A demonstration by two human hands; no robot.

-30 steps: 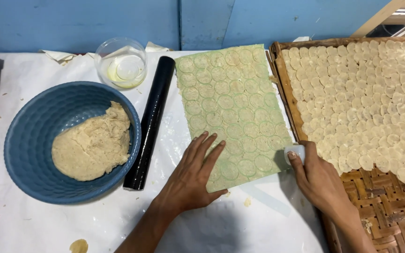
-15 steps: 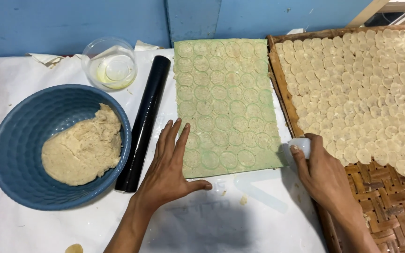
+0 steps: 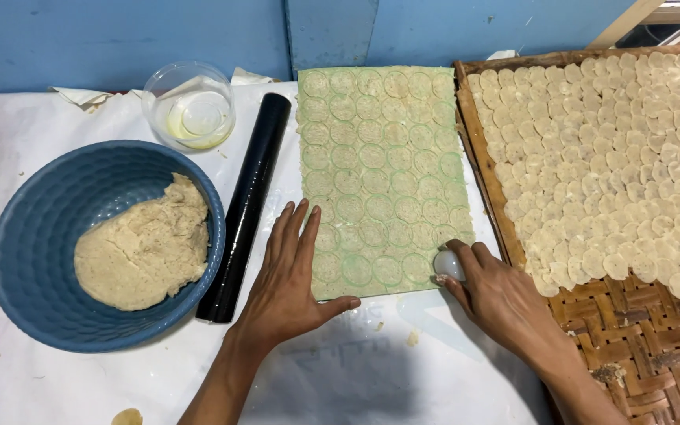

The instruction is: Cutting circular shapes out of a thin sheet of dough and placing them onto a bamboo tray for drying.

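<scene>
From the head camera I look down on a table [image 3: 80,386] covered in white sheeting, with a blue wall [image 3: 120,35] running along its far edge. On the sheeting lies a pale green rolled sheet of dough [image 3: 383,173] stamped all over with circles; its long axis runs from the near edge toward the wall, almost straight away from me. My left hand [image 3: 289,287] lies flat with fingers spread and nearly straight, palm down on the sheet's near left corner, gripping nothing. My right hand [image 3: 501,295] curls its fingers around a small round white cutter [image 3: 449,265] pressed at the sheet's near right corner. A black rolling pin [image 3: 247,206] lies just left of the sheet, beside a blue bowl of dough [image 3: 41,236]. A woven tray [image 3: 631,346] of cut rounds sits to the right.
</scene>
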